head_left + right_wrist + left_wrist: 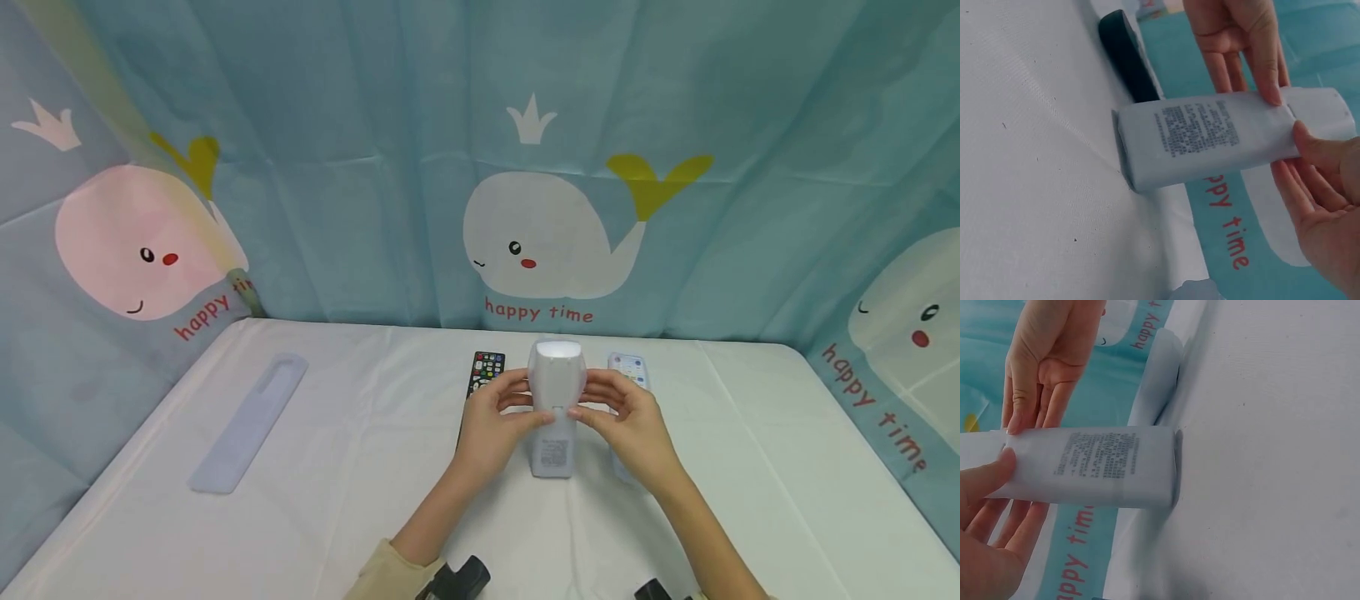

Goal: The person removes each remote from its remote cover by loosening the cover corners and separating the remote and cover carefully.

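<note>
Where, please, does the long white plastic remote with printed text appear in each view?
Head: the white remote, right of centre, between left hand and right hand.
Left wrist: the white remote runs from the left edge to just right of centre.
Right wrist: the white remote slants from left of centre nearly to the right edge.
Shared landmark: red "happy time" lettering on the teal cloth backdrop.

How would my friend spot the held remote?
Look at the white table, then find the left hand and right hand. Between them is the white remote. Unlike the black remote and pale remote lying nearby, it's held, its printed back showing.
</note>
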Demonstrator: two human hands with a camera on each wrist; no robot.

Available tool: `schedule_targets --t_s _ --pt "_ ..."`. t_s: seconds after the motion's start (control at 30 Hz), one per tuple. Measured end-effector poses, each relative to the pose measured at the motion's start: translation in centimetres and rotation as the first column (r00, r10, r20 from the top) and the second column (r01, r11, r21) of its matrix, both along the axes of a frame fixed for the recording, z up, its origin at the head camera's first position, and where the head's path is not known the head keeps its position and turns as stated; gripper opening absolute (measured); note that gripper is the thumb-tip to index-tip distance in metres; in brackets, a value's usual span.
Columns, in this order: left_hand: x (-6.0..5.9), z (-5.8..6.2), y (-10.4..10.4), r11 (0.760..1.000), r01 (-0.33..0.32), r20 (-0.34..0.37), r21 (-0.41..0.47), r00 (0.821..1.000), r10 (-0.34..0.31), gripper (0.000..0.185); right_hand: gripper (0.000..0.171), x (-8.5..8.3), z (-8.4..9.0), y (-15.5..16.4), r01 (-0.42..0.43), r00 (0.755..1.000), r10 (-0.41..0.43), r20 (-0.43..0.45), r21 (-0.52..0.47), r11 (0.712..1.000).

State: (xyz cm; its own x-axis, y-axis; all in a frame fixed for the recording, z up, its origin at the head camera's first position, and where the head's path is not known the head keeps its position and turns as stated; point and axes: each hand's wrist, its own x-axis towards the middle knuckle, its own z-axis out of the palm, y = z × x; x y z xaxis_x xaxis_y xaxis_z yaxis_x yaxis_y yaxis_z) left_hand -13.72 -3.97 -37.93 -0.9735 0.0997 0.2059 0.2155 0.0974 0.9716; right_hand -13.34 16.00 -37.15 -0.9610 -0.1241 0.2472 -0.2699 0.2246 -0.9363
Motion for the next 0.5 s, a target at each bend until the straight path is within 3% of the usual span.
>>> schedule_targets --t_s 0.27,0.5 --pt "-0.75 -0.42 0.29 1.0 0.013 0.007 -0.017 1.0 -0.013 0.051 0.049 -0.3 -0.21 0.02 0.028 0.997 -0.026 0.066 -0.027 0.999" --pt "-0.93 -0.8 -0.04 0.999 0.001 -0.02 -0.051 1.0 -0.002 0.042 0.047 -0.52 -0.56 -0.05 0.045 0.995 -0.046 0.086 0.007 0.999"
